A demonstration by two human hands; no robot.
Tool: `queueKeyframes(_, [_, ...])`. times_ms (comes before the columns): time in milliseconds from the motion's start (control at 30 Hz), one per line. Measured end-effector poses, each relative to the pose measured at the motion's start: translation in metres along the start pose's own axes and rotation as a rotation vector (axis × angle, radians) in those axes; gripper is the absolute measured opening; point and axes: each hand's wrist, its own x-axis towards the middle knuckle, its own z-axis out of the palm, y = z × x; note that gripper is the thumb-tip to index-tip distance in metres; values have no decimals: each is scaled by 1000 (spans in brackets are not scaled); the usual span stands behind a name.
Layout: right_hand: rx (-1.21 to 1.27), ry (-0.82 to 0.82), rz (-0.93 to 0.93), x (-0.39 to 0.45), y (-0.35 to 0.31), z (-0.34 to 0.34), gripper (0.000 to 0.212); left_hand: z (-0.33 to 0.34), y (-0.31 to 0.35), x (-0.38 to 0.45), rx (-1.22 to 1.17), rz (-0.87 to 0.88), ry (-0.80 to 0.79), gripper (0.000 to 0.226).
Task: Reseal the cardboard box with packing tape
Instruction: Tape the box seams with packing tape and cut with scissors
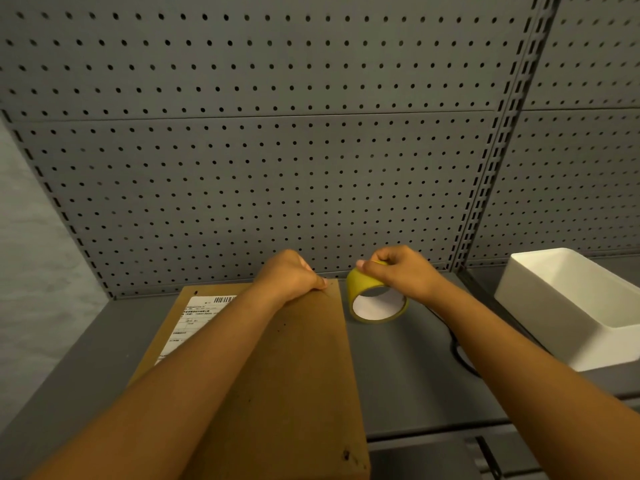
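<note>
The right hand [401, 271] grips the tape roll [375, 296] just right of the cardboard box [298, 358] lying lengthwise, near to far, on the worktop [415, 375]; the left hand's [291, 275] fingers curl against the box's far right corner, whether pinching a tape end I cannot tell.

Grey pegboard wall [277, 150], grey shelf [415, 375], perhaps dim.

two bare forearms are seen, no sleeves worn; left hand [289, 273] and right hand [401, 268] are ungloved, without rings.

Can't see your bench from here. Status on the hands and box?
Left hand curled on the cardboard box far edge. Right hand gripping tape roll beside box. Nothing blocking.
</note>
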Motion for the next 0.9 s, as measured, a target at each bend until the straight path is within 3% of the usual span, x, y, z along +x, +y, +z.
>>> queueKeyframes(400, [0, -5, -2, 0, 6, 3, 38, -3, -3, -1, 72, 55, 5, 21])
queueKeyframes(500, [-7, -2, -4, 0, 5, 4, 38, -7, -4, -1, 43, 166, -25, 12])
queueKeyframes(667, [-29, -3, -15, 1, 3, 4, 43, -6, -4, -9, 193, 424, -39, 21])
queueKeyframes(900, [-12, -4, -20, -1, 3, 1, 39, -3, -3, -8, 327, 423, 65, 22])
